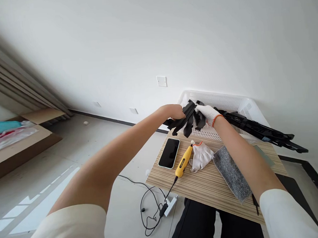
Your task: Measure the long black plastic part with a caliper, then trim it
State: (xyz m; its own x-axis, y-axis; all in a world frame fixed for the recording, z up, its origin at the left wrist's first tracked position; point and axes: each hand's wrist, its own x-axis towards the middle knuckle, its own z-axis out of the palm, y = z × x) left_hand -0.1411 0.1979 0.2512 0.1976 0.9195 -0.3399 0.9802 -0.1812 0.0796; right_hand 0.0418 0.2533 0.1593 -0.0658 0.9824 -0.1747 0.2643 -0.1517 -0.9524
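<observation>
My bare left hand (176, 111) is closed around a bundle of black plastic-looking strips (187, 121). These strips fan out with curved ends, above the near rim of a white plastic basket (251, 105). My right hand (208, 113), in a white knit glove with an orange cuff, closes on the right side of the same bundle. Its fingertips are partly hidden among the pieces. Long black plastic parts (255, 126) lie across the basket and jut out past its right side, beyond my right wrist.
On the striped wooden table (205, 187) lie a phone (169, 153), a yellow corded tool (184, 162), a white glove (200, 156) and a grey fuzzy pad (232, 172). A black cable (142, 201) runs to a power strip (171, 206) on the floor. Behind stands a white wall (134, 45).
</observation>
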